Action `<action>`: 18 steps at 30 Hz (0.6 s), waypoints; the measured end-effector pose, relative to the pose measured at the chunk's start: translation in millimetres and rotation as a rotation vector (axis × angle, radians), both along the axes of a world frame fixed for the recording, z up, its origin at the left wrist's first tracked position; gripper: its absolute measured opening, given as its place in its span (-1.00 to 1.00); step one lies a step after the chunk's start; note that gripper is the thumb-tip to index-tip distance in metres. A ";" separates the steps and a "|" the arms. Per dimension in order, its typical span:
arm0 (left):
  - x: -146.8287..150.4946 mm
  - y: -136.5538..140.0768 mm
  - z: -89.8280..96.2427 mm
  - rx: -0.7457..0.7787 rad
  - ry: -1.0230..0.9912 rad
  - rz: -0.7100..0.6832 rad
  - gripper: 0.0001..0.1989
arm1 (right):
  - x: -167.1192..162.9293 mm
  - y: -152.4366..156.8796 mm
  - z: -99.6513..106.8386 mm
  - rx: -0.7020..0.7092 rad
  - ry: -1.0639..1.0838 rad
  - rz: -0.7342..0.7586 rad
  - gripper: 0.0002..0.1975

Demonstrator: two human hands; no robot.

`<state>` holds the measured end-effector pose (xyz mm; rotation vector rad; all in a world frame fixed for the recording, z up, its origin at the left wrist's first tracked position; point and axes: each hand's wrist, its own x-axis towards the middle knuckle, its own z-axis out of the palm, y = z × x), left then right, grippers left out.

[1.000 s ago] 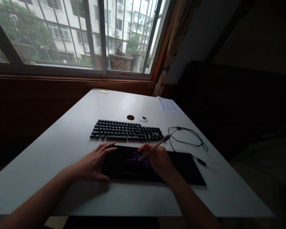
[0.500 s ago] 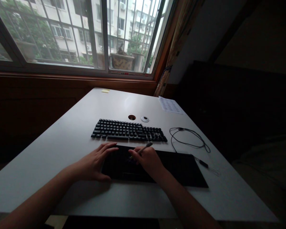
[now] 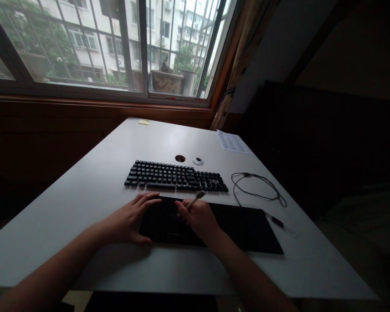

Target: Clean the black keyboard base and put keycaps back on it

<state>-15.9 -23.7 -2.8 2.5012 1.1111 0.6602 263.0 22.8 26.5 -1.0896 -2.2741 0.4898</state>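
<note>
My right hand (image 3: 199,217) is closed around a slim pen-like tool (image 3: 195,198), whose pale, rounded upper end sticks out above the fingers. Its lower end is hard to make out against a flat black rectangular panel (image 3: 247,227), over which this hand rests. My left hand (image 3: 131,219) lies at the panel's left end, fingers spread along the far edge and thumb by the near edge. Just beyond the panel is a black keyboard (image 3: 169,175), touched by neither hand.
The white desk (image 3: 94,182) carries a looped black cable (image 3: 263,197) and a small dark plug (image 3: 277,221) at right. Farther back are a round hole (image 3: 180,159), a white ring (image 3: 198,161), a printed sheet (image 3: 232,142) and a yellow note (image 3: 143,122). A barred window (image 3: 146,47) stands behind.
The tool in my right hand has shifted slightly left and stands a little more upright. My left hand stays in place on the panel.
</note>
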 end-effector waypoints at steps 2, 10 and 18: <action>-0.1 0.1 -0.3 0.003 -0.009 -0.003 0.12 | -0.3 -1.3 1.5 0.000 0.007 0.004 -0.45; 0.7 -0.1 1.5 -0.002 0.005 0.002 0.12 | 1.4 -0.8 3.1 -0.004 -0.005 0.005 -0.44; 0.4 -0.2 2.2 -0.016 0.008 0.001 0.11 | 12.5 1.9 3.1 -0.044 0.007 -0.143 -0.47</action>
